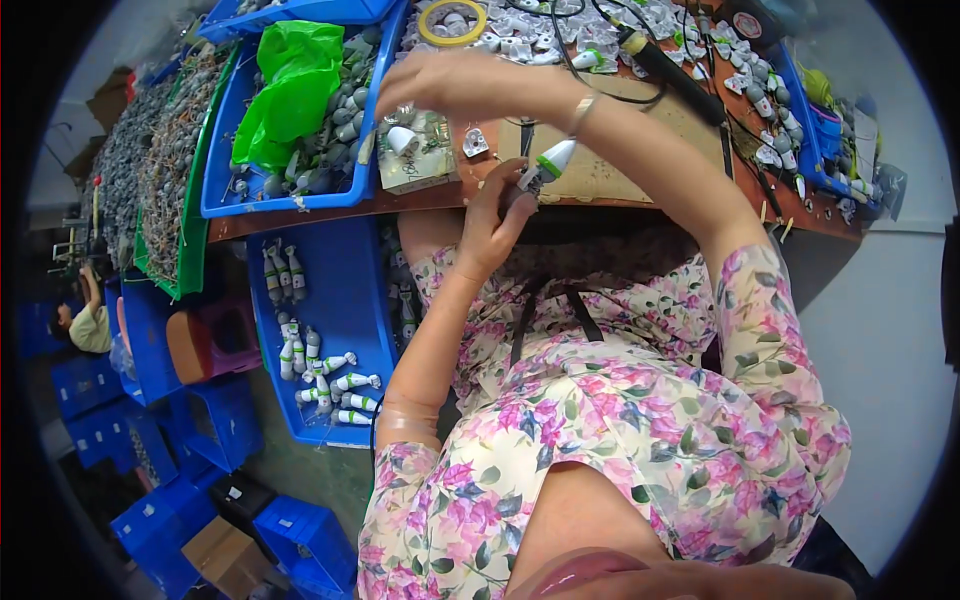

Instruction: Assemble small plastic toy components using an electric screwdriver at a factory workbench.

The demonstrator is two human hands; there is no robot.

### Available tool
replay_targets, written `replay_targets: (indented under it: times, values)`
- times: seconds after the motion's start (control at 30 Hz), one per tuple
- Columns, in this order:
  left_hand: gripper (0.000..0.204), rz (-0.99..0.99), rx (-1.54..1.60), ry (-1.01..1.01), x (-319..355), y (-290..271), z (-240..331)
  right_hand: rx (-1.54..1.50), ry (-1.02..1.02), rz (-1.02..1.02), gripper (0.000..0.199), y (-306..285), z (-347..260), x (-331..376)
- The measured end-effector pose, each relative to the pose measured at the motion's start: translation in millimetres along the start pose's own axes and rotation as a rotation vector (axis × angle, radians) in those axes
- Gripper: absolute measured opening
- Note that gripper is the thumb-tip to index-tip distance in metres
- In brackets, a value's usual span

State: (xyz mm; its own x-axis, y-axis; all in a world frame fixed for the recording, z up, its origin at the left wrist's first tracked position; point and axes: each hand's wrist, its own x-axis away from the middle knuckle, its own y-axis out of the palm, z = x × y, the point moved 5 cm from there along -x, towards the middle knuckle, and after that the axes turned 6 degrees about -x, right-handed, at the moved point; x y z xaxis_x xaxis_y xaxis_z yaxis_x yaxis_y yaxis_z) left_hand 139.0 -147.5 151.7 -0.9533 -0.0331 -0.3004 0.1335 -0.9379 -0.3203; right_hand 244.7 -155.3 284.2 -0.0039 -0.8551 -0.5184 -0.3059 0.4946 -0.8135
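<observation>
My left hand [488, 222] is closed around a small tapered white plastic piece with a green band [556, 158], held at the table's front edge with its white end up to the right. A grey part of it shows by my fingers. My right hand [415, 85] reaches across to the left, between the blue bin and the small box, above a loose white cap [402, 140]. Motion smears its fingers, so I cannot make out whether they hold anything. The cap sits on a small printed box [418, 165]. Beside it lies a white plastic shell [475, 143].
A blue bin [290, 203] at the left holds grey parts and a green plastic bag [290, 90]. Below, another blue bin [350, 270] holds several white-and-grey pieces. White shells, a yellow tape roll [452, 22], cables and a dark-handled tool [670, 70] cover the far table.
</observation>
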Motion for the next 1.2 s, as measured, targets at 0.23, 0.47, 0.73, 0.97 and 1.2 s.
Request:
replay_targets:
  times: [0.23, 0.47, 0.73, 0.97, 1.2]
  values:
    - [0.029, 0.065, 0.273, -0.185, -2.3, -8.6, -8.5, 0.166, -0.210, -0.307, 0.022, 54.6, 9.2, -14.5]
    - [0.035, 0.023, 0.272, -0.295, -13.2, -4.6, -3.8, 0.283, -0.217, -0.008, 0.016, 37.2, 9.6, -1.3]
    - [0.041, -0.191, 0.204, -0.353, -45.4, 20.4, -5.8, 0.254, 0.039, 0.286, 0.030, -25.6, 25.9, 126.6]
    - [0.041, -0.327, 0.252, -0.594, -66.9, 30.4, -13.8, 0.119, 0.512, 0.327, 0.032, -36.3, 8.0, 241.8]
    - [0.045, -0.270, 0.002, -0.363, -60.1, 25.8, -11.3, 0.341, 0.683, 0.412, 0.032, -32.3, 7.2, 291.6]
